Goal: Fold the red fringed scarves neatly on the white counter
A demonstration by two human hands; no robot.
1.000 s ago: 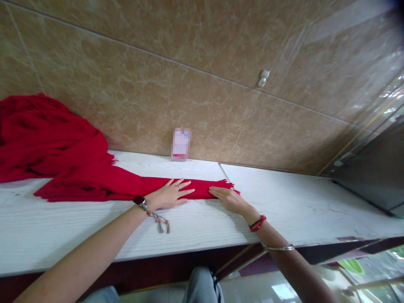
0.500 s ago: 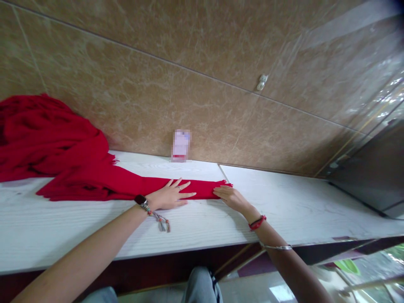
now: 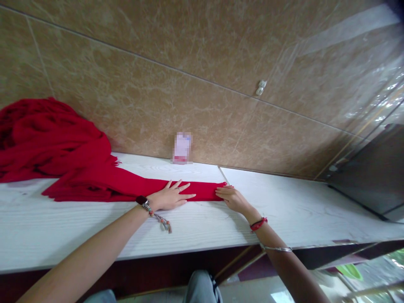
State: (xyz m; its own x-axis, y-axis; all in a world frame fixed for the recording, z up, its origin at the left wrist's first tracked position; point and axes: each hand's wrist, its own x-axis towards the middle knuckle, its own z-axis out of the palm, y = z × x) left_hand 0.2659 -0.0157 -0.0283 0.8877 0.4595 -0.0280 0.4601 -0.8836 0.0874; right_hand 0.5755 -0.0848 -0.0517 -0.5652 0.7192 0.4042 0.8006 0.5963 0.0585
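Behind everything rises a brown marbled wall, with a long white worktop running along its foot. A dark grey box is at the worktop's right end. Red cloth lies heaped at the left end, reaching the back edge, and a flat, narrow strip of it runs right to a fringed tip near the worktop's seam. On that strip the left hand rests palm down, fingers straight and spread wide, grasping nothing. The right hand touches the strip beside its fringe, fingers close together and slightly bent; its thumb is hidden, so whether it pinches the cloth I cannot tell. A blurred pinkish item stands at the back edge, against the wall. Smaller are a dark watch on the left wrist, a red bracelet on the right, and a ring on a left finger.
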